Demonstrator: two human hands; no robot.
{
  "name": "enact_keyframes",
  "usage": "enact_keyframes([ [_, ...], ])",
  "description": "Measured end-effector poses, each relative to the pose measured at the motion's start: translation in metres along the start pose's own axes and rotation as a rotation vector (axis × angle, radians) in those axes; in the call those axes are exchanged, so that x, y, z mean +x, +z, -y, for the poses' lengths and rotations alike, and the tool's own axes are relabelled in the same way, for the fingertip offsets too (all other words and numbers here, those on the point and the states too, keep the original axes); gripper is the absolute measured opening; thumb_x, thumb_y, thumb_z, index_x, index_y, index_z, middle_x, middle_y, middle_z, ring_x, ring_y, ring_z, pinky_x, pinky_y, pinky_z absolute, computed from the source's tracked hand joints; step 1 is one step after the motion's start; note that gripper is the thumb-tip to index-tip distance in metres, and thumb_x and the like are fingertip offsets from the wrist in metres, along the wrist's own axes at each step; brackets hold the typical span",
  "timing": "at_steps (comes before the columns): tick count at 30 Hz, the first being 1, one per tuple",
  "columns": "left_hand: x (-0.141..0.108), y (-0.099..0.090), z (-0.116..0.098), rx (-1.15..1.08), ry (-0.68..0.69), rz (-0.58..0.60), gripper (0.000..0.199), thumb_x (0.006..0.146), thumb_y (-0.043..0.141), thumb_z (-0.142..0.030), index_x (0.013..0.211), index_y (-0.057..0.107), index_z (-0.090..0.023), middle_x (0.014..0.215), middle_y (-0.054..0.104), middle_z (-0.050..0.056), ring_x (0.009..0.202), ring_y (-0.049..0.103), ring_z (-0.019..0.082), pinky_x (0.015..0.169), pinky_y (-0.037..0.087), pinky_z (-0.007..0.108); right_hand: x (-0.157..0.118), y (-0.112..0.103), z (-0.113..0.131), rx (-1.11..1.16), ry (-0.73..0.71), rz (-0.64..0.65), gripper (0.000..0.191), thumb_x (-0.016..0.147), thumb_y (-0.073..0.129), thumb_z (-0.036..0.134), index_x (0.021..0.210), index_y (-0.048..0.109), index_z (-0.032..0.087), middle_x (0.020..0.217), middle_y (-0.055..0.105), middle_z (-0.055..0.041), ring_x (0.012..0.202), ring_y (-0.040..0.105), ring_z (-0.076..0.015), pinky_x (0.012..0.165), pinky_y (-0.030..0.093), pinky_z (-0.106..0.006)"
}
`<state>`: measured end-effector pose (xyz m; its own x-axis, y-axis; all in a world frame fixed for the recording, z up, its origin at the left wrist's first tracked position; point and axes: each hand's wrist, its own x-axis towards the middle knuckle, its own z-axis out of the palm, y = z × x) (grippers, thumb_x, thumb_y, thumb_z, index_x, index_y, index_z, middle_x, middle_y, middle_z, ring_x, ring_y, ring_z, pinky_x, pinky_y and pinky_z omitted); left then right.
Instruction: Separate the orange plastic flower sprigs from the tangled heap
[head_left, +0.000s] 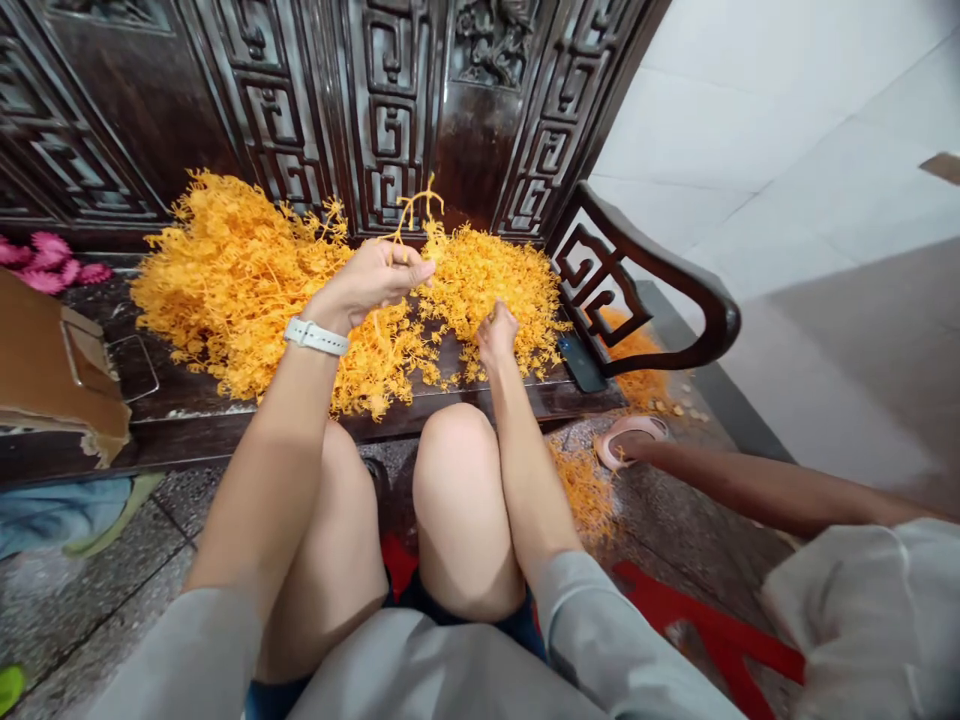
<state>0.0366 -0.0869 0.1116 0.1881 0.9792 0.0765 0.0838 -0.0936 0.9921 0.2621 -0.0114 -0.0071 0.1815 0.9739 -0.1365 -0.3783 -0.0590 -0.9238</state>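
Observation:
My left hand (384,274), with a pale watch on the wrist, pinches an orange branched sprig (409,210) that sticks up above the fingers. Behind and left of that hand lies a big heap of orange sprigs (225,280). My right hand (498,332) is closed, its fingertips drawn together, at the front of a second orange pile (510,275) of finer, loose pieces. Whatever is inside those right fingers, if anything, is hidden. Both piles rest on a dark wooden bench (187,403).
A dark phone (581,362) lies by the carved armrest (720,325). At left are a cardboard box (52,350) and pink flowers (49,262). Orange bits (585,490) litter the floor. Another person's leg (750,485) reaches in from the right.

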Motion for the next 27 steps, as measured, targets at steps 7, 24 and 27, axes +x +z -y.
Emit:
enact_keyframes([
  [7,0.014,-0.023,0.017,-0.158,0.032,-0.323,0.030,0.092,0.076,-0.036,0.073,0.061,-0.019,0.053,0.037,-0.006,0.044,0.030,0.005,0.043,0.027,0.019,-0.031,-0.007,0.059,-0.074,-0.022,1.326,0.042,0.082,0.085,0.046,0.064,0.061,0.017,0.047,0.049,0.0035,0.035,0.035,-0.0056,0.037,0.026,-0.020],
  [24,-0.012,-0.011,0.019,0.132,-0.185,-0.401,0.028,0.099,0.074,-0.044,0.091,0.064,-0.018,0.059,0.051,-0.007,0.065,0.043,0.009,0.066,0.045,0.019,0.013,0.047,0.064,0.129,0.163,0.077,0.046,0.109,0.016,0.035,0.082,0.050,0.020,0.063,0.046,0.0078,0.048,0.045,-0.0023,0.054,0.035,-0.014],
  [27,0.021,-0.040,0.040,0.104,-0.303,-0.361,0.025,0.101,0.071,-0.040,0.112,0.066,-0.017,0.083,0.067,-0.003,0.083,0.056,0.009,0.085,0.053,0.022,-0.009,0.025,0.076,-0.009,0.077,0.306,0.051,0.102,0.016,0.038,0.089,0.061,0.017,0.067,0.054,0.0061,0.053,0.054,-0.0019,0.056,0.037,-0.017],
])
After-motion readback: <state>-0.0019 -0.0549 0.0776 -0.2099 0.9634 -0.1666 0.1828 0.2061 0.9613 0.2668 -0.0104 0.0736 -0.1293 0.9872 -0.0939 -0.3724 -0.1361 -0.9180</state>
